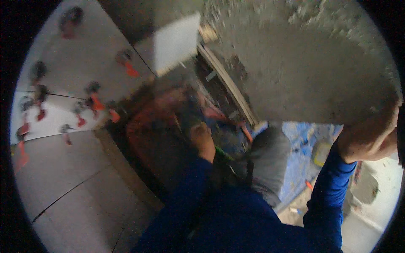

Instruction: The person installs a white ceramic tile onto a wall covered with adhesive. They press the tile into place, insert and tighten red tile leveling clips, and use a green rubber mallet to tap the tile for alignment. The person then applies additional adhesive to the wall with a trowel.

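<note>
Overhead, a large grey tile (312, 71) spans the upper right, its long axis running left to right. Right hand (369, 139) is clamped on its lower right edge. Left hand (202, 141), lower and blurred, is near the tile's lower left; its grip cannot be determined. Orange levelling clips (97, 101) stud the laid floor tiles (55, 168).

No packages, labels, signs or screens can be told apart in this blurred view.
Small coloured shapes lie on the blue sheeting at lower right, but motion blur leaves their kind unclear, and no printed face or lit display shows anywhere.
</note>
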Motion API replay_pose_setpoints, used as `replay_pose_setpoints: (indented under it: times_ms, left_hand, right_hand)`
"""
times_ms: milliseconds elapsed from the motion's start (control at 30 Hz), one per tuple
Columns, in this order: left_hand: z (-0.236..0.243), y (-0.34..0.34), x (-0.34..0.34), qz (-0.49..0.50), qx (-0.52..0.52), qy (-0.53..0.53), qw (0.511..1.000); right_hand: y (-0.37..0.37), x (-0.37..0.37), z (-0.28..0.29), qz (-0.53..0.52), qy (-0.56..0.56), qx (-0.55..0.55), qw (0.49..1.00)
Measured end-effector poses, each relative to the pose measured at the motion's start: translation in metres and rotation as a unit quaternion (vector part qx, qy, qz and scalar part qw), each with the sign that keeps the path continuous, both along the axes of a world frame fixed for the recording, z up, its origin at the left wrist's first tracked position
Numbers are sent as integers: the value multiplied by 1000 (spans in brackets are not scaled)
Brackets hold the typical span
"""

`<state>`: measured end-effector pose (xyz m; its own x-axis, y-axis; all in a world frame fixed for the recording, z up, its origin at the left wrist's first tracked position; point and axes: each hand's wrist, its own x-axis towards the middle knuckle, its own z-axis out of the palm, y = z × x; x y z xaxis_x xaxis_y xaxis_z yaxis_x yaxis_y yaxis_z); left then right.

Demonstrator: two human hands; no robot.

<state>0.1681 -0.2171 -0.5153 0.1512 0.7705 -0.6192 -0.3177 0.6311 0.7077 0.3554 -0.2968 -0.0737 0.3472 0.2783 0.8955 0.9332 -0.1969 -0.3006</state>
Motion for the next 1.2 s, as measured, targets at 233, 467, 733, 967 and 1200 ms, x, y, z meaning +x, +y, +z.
replay_pose_setpoints:
  times_ms: [233, 467, 733, 967, 1200]
  left_hand:
    - [223, 90, -25, -34, 340, 24, 940]
    - [348, 102, -60, -72, 459, 68, 883]
    - [434, 84, -74, -174, 658, 239, 693]
    - [492, 119, -79, -239, 657, 365, 615]
    - [525, 170, -75, -272, 688, 415, 529]
  right_hand:
    - [24, -13, -15, 6, -39, 189, 981]
    - [4, -38, 1, -100, -148, 91, 980]
    - [91, -98, -38, 413, 153, -47, 896]
    - [132, -97, -17, 504, 199, -80, 837]
    - [184, -87, -24, 491, 262, -71, 828]
